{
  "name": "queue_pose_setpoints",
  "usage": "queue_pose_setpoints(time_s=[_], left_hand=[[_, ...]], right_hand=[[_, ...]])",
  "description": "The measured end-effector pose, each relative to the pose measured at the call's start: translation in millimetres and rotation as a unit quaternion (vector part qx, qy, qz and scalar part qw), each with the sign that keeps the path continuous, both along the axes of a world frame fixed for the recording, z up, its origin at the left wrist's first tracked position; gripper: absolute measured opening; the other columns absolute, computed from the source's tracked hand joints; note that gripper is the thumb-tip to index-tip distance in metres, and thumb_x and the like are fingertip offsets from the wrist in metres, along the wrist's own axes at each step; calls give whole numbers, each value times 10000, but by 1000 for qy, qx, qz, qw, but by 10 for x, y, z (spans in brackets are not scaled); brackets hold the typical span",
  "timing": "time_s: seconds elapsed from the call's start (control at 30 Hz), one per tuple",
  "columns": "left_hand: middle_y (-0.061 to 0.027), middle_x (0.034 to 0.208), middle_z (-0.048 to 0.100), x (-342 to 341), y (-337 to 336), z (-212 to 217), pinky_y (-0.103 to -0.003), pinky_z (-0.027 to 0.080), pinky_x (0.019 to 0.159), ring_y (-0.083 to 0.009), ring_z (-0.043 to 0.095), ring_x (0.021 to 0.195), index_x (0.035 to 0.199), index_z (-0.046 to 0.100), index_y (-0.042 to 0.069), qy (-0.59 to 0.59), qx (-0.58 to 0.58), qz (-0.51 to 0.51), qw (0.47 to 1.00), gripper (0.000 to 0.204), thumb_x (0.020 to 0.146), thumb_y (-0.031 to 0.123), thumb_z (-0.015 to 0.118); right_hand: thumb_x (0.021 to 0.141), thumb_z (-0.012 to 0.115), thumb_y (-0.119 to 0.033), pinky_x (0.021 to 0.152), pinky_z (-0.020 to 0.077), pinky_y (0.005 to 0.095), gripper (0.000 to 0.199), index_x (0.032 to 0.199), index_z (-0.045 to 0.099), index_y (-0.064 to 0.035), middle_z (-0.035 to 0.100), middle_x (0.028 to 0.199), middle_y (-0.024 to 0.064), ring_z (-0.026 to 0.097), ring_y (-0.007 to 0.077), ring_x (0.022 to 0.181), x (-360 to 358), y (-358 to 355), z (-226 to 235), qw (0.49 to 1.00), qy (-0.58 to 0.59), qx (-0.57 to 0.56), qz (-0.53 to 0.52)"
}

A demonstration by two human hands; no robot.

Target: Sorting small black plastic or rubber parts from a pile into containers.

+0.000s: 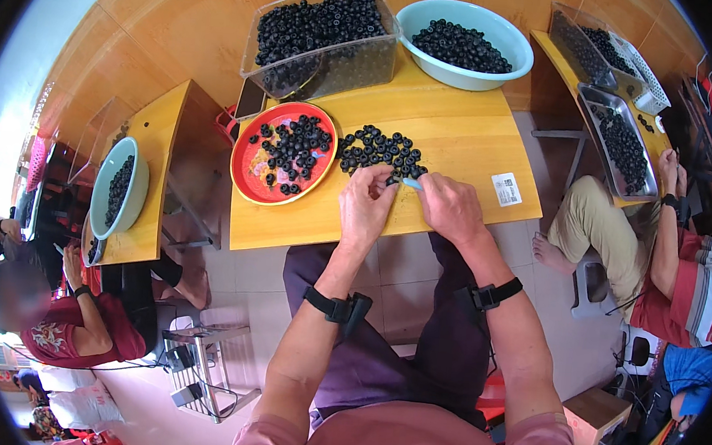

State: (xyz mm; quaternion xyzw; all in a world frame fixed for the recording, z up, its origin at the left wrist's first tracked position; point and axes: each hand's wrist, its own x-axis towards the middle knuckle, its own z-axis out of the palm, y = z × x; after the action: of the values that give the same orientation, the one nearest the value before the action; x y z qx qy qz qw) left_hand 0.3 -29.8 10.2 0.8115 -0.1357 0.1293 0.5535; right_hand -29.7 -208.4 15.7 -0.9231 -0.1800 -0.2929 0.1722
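Note:
My left hand [365, 211] is closed near the front of the yellow table, its fingertips pinching one small black ring-shaped part [392, 181]. From the right, my right hand [455, 212] grips a slim light-blue tool [412, 183], whose tip is at or close to that part; its working end is too small to make out. Just beyond my fingers lies a loose pile of black ring-shaped parts [382, 150] on the tabletop. Left of the pile, a round red tray [241, 167] with a yellow rim holds more of them.
At the back of the table [455, 130] stand a clear plastic bin [334, 72] and a pale-blue basin [468, 79], both holding black parts. A white label [507, 189] is on the right. People sit at side tables, with a teal basin [136, 197] left and a metal tray [648, 183] right.

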Motion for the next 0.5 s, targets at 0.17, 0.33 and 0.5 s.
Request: queue_pose_setpoints(time_s=[0.17,0.33,0.5], left_hand=[[-81,944,718,-4,9,17,-290,569,768,-152,683,811,1124,704,21,31,-6,-12,999,310,828,10,796],[-82,929,696,-22,-8,38,-276,560,710,-137,648,758,1111,707,23,17,-22,-13,1000,295,831,-13,791],[-69,936,725,-22,-2,37,-278,566,770,-125,672,800,1112,703,18,37,-26,-19,999,300,828,-4,798]], right_hand=[[925,625,-100,534,526,426,127,834,549,-55,608,707,104,668,303,633,-1,-2,25,1000,4,-4,9],[924,625,-100,536,526,427,132,827,548,-55,607,705,102,670,300,634,-2,2,31,1000,1,-3,15],[926,622,-100,540,528,429,136,821,548,-56,606,693,100,675,298,640,-7,12,43,1000,8,-4,4]])
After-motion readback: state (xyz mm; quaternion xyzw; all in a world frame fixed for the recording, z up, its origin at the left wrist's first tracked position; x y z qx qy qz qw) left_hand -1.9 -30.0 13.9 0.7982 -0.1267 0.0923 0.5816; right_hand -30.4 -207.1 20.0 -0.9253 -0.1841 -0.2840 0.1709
